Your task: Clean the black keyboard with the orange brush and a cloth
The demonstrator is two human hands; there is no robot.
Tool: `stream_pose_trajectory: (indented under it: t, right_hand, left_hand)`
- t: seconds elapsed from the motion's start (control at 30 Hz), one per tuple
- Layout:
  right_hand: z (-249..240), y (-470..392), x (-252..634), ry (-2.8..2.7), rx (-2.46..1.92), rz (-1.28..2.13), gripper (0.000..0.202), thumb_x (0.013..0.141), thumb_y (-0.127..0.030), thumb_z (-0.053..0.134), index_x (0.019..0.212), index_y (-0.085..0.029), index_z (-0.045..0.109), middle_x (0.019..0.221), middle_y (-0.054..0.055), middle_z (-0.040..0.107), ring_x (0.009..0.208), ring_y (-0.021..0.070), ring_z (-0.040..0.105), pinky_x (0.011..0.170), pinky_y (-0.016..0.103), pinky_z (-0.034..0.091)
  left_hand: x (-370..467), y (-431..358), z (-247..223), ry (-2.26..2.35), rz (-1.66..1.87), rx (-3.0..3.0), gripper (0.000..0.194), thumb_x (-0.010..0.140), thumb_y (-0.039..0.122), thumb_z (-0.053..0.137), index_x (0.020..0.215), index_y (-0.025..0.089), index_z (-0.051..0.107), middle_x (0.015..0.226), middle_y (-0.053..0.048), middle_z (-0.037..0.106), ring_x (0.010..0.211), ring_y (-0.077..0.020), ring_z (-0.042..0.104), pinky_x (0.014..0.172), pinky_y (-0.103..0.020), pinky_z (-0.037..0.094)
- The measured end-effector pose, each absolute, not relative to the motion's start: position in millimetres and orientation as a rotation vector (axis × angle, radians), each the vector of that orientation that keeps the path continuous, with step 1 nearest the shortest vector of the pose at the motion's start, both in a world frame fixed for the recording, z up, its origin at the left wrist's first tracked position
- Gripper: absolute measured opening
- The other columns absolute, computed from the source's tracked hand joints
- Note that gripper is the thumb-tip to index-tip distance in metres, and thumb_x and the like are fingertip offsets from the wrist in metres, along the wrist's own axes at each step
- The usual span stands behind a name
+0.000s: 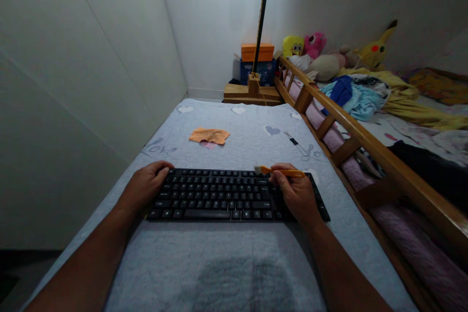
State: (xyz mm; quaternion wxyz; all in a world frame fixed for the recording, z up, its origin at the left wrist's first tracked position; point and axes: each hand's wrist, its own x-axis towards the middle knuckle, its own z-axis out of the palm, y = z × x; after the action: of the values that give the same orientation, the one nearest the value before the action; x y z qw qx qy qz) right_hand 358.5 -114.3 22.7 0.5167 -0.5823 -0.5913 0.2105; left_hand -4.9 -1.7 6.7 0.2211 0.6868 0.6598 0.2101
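A black keyboard (215, 196) lies flat on the bedspread, its long side facing me. My left hand (148, 183) grips its upper left corner, thumb on top at the edge. In my right hand (294, 187) is a small brush (290, 173) with a yellow-orange handle, pinched between thumb and fingers. Its pale bristles point left, over the keyboard's back edge. The right hand covers part of the number keys. Beyond the keyboard lie a crumpled orange cloth (209, 135) and, to the right, a slim metal tool (293, 141) with a black middle.
The pale bedspread (204, 258) carries heart prints. A wooden bed rail (351, 129) runs along the right, with clothes (360, 95) and plush toys beyond it. White cabinet doors (91, 83) stand on the left. At the back are a pole on a wooden base (237, 92) and an orange box (252, 52).
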Motion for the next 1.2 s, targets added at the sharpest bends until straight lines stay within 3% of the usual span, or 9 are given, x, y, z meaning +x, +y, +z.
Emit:
stream_pose_trajectory:
  t: [0.13, 0.27, 0.57, 0.9, 1.2]
  right_hand:
    - [22, -114, 358, -1.339, -1.369, 0.713, 0.022, 0.093, -0.038, 0.058, 0.096, -0.019, 0.070, 0.067, 0.000, 0.068, 0.060, 0.0152, 0.061, 0.058, 0.026, 0.047]
    - [18, -112, 359, -1.315, -1.383, 0.792, 0.027, 0.092, -0.042, 0.059, 0.097, -0.019, 0.071, 0.068, 0.001, 0.068, 0.062, 0.0157, 0.061, 0.059, 0.026, 0.046]
    - [23, -110, 365, -1.431, -1.521, 0.634, 0.029, 0.094, -0.041, 0.051, 0.090, -0.018, 0.069, 0.066, 0.001, 0.063, 0.064, 0.0172, 0.060, 0.065, 0.029, 0.044]
    - [29, -115, 375, -1.277, -1.527, 0.556, 0.029, 0.091, -0.044, 0.054, 0.084, -0.019, 0.066, 0.062, -0.002, 0.055, 0.060, 0.0158, 0.053, 0.059, 0.028, 0.040]
    - [28, -113, 368, -1.430, -1.585, 0.481, 0.028, 0.090, -0.040, 0.051, 0.081, -0.018, 0.067, 0.066, 0.001, 0.063, 0.064, 0.0184, 0.060, 0.063, 0.029, 0.042]
  left_hand:
    - [-5, -2, 7, 1.820, 0.582, 1.916, 0.036, 0.081, 0.044, 0.045, 0.092, 0.023, 0.072, 0.084, -0.003, 0.074, 0.080, -0.0241, 0.067, 0.070, -0.030, 0.049]
    - [-6, -1, 6, 1.813, 0.599, 1.935, 0.036, 0.081, 0.044, 0.045, 0.091, 0.023, 0.072, 0.083, -0.002, 0.074, 0.079, -0.0239, 0.067, 0.071, -0.030, 0.050]
    - [-7, 0, 5, 1.807, 0.598, 1.920, 0.037, 0.081, 0.044, 0.045, 0.093, 0.023, 0.072, 0.083, -0.002, 0.074, 0.079, -0.0238, 0.067, 0.070, -0.030, 0.049]
    - [-6, -1, 6, 1.817, 0.570, 1.930, 0.037, 0.081, 0.044, 0.043, 0.093, 0.022, 0.071, 0.083, -0.003, 0.074, 0.079, -0.0242, 0.068, 0.072, -0.031, 0.049]
    - [-6, -1, 5, 1.821, 0.598, 1.925, 0.037, 0.080, 0.044, 0.045, 0.093, 0.024, 0.073, 0.084, -0.002, 0.075, 0.078, -0.0241, 0.068, 0.069, -0.030, 0.051]
